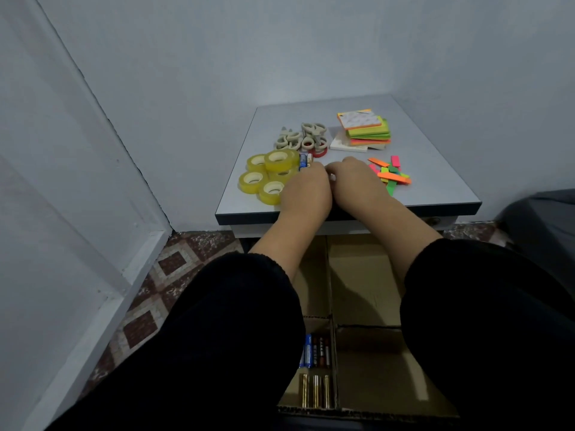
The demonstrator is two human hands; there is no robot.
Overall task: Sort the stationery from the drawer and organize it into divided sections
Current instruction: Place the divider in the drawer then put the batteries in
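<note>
Nearest the camera, a cardboard divider box [367,362] sits below the table [435,181]. Its near-left section holds batteries [315,368]; the sections beside and beyond show bare cardboard. Above, both forearms cross the table's dark front edge. The left hand [306,189] and right hand [351,178] rest side by side on the tabletop, fingers curled downward; what they pinch cannot be told. Loose batteries [304,161] lie at the left fingertips. Left of the hands, yellow tape rolls [267,174] sit near the table's left edge. Right of them, neon paper strips [390,175] lie scattered, bare surface beyond. Farther back: small pale tape rolls [303,138], then sticky-note pads [364,129].
</note>
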